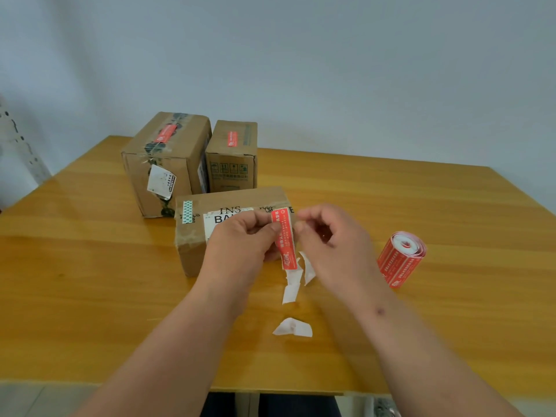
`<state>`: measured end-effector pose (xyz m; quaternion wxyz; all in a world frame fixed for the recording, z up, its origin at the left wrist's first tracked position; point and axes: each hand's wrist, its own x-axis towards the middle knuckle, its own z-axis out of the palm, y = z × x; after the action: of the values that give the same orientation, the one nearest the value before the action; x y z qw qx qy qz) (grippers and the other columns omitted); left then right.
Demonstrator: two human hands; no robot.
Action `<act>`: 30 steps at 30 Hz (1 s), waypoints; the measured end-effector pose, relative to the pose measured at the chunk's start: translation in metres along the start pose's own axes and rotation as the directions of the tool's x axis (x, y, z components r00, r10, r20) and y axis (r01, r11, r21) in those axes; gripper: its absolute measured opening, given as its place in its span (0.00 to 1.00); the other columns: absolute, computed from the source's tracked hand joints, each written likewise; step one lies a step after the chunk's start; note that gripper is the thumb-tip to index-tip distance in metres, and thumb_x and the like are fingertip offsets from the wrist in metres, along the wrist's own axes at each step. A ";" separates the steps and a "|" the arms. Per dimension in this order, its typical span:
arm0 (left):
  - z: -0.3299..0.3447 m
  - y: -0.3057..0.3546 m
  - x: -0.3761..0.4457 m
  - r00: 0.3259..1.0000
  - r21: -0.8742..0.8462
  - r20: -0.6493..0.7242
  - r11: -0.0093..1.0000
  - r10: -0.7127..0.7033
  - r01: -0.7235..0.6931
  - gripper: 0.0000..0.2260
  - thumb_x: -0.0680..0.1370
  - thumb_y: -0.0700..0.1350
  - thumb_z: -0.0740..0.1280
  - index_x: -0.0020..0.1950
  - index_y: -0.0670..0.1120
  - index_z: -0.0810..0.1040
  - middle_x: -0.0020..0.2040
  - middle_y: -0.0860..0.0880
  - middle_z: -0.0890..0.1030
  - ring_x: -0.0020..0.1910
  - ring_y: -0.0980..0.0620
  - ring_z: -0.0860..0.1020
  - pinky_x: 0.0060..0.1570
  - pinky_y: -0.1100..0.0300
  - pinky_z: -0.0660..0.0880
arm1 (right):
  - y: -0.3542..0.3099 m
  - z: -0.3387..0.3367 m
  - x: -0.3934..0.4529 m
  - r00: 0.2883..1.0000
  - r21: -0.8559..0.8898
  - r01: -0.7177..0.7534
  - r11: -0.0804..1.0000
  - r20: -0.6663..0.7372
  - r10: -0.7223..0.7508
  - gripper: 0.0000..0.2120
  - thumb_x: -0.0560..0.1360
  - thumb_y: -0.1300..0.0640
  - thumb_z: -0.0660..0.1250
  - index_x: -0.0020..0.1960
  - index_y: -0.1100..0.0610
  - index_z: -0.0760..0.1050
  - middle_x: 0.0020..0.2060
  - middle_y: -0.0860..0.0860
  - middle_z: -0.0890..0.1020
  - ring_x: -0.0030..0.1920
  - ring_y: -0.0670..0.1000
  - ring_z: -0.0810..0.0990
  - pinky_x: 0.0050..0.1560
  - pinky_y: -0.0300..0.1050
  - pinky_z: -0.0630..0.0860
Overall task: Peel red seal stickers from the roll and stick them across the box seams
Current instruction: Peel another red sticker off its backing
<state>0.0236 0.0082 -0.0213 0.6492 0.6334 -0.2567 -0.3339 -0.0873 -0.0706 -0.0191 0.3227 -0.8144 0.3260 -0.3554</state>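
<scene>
While both hands hover over the near cardboard box (192, 251), the items stand as follows, each placed relative to that box.

Left hand (240, 239): above the box's top face, thumb and fingertips pinching the upper part of a red seal sticker (285, 239). Sticker hangs upright, white print along its length, lower end free just past the box's right end.

Right hand (334, 245): just right of the box, fingers curled, tips meeting at the sticker's right edge; whether they grip the sticker or its backing cannot be told. A white backing strip (308, 267) dangles below these fingers.

Backing scraps: one white piece (291, 288) on the wooden table (421, 326) just in front of the box's right corner; a second, crumpled piece (293, 328) nearer the table's front edge.

Sticker roll (401, 257): red, white core, lying on the table well right of the box, clear of both hands.

Large carton (164, 164): behind and left of the box, red seal (165, 133) across its taped top seam, white label on its front.

Small carton (231, 158): directly behind the box, touching or nearly touching the large carton, red seal (232, 138) on top.

Near box itself: brown, white label with black lettering, a green patterned tape patch at the left end.
</scene>
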 end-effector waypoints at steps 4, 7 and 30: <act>-0.005 0.002 -0.001 0.999 0.092 0.040 0.995 0.022 -0.026 0.06 0.78 0.42 0.68 0.45 0.51 0.84 0.34 0.52 0.84 0.33 0.59 0.79 0.38 0.62 0.77 | -0.009 -0.011 0.009 0.981 0.208 -0.189 0.960 0.087 0.174 0.05 0.76 0.51 0.66 0.44 0.50 0.80 0.39 0.45 0.83 0.40 0.42 0.79 0.42 0.35 0.75; -0.005 0.001 -0.001 0.997 0.137 0.071 0.990 0.029 -0.039 0.06 0.78 0.42 0.68 0.46 0.51 0.84 0.33 0.54 0.82 0.28 0.63 0.76 0.31 0.68 0.72 | -0.012 -0.015 0.009 0.966 0.275 -0.240 0.931 0.161 0.201 0.07 0.76 0.53 0.67 0.41 0.54 0.81 0.37 0.47 0.84 0.37 0.42 0.80 0.44 0.42 0.77; 0.002 0.006 -0.009 0.952 0.429 0.045 0.855 0.302 -0.292 0.04 0.74 0.47 0.72 0.42 0.56 0.81 0.35 0.58 0.80 0.33 0.64 0.76 0.31 0.73 0.68 | -0.003 -0.013 0.011 0.940 0.367 -0.272 0.890 0.297 0.165 0.12 0.77 0.55 0.66 0.36 0.49 0.79 0.34 0.49 0.83 0.35 0.48 0.77 0.41 0.45 0.72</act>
<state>0.0170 0.0135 -0.0146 0.5400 0.7175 -0.4109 -0.1573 -0.0908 -0.0808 -0.0055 0.5610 -0.7273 0.2915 -0.2670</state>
